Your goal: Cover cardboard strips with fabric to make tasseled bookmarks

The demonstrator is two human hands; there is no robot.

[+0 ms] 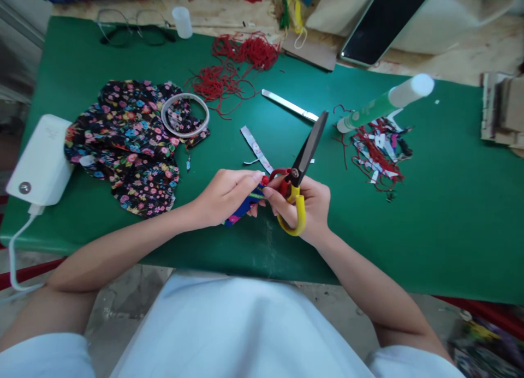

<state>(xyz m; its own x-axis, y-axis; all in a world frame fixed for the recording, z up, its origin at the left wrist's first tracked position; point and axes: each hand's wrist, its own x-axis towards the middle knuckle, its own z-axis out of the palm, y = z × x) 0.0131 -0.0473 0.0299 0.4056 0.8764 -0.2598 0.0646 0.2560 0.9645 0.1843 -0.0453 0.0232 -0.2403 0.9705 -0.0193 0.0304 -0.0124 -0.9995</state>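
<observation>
My left hand [227, 198] is closed around a small blue patterned fabric piece [244, 208] with a red knot at its upper end. My right hand [313, 206] has a pair of scissors [306, 154] hooked in it, with yellow and red handles and dark blades pointing up and away. The thumb and finger of that hand also touch the fabric piece near the red knot. The blades look closed and lie apart from the fabric. Just beyond my hands lies a narrow pale strip [256, 147] on the green table [446, 220].
Floral fabric [123, 132] with a tape roll [164, 116] lies left, beside a white power bank [41, 160]. Red cord [221, 83], a silver cutter [289, 105], a glue stick [376, 109] over scraps [380, 154], glasses [131, 29] and a phone [388, 21] are farther back.
</observation>
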